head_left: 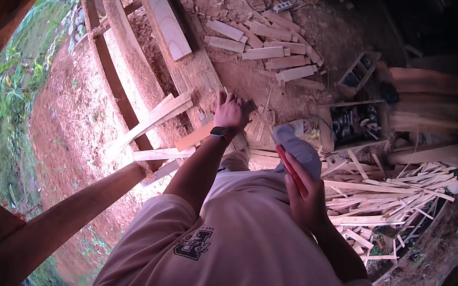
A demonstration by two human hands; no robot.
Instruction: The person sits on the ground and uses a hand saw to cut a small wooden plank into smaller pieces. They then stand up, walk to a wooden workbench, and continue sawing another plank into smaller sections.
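My left hand [232, 111], with a dark watch on its wrist, reaches forward and down to the wood offcuts [255, 124] on the sawdust-covered ground, fingers curled on or right at a small dark piece; I cannot tell if it grips it. Close to my chest, my right hand [304, 193] is shut on a flat red object [291, 169], shaped like a phone or a thick pencil, with its edge facing me. One of my knees in light trousers [300, 147] shows between the two hands.
Long planks [160, 6] and timber beams [116, 15] lie at the upper left. Short cut boards [271, 51] are scattered ahead. A heap of thin wood strips [388, 199] lies at the right, by a wooden crate of tools [354, 124]. Greenery borders the left.
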